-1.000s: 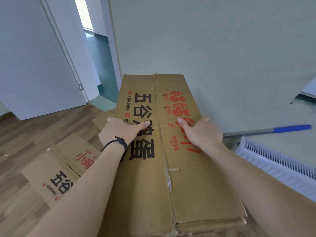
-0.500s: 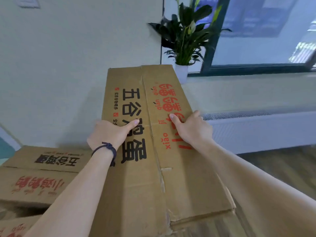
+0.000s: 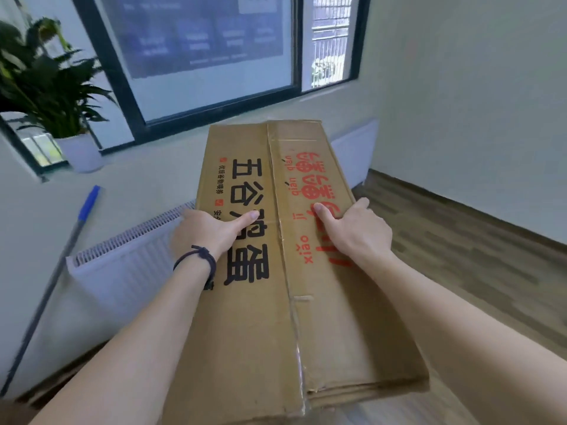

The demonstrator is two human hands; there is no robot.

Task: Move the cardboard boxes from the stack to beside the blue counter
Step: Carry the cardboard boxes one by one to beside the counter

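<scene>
A flattened brown cardboard box (image 3: 273,326) with black and red printed characters is held out in front of me, lying roughly level and pointing away. My left hand (image 3: 208,231), with a dark band on its wrist, grips the box's left edge, thumb on top. My right hand (image 3: 356,228) grips the right edge the same way. The fingers of both hands are hidden under the cardboard. The stack of boxes and the blue counter are not in view.
A white radiator (image 3: 122,271) runs along the wall under a dark-framed window (image 3: 214,56). A grey pole with a blue grip (image 3: 61,265) leans at the left. A potted plant (image 3: 52,96) stands on the sill. Wood floor (image 3: 478,259) extends right, beside a pale wall.
My view has swung to the right with the box held the same way: the door and box stack have left the view, the plant has slid left, and the window and right corner appear.
</scene>
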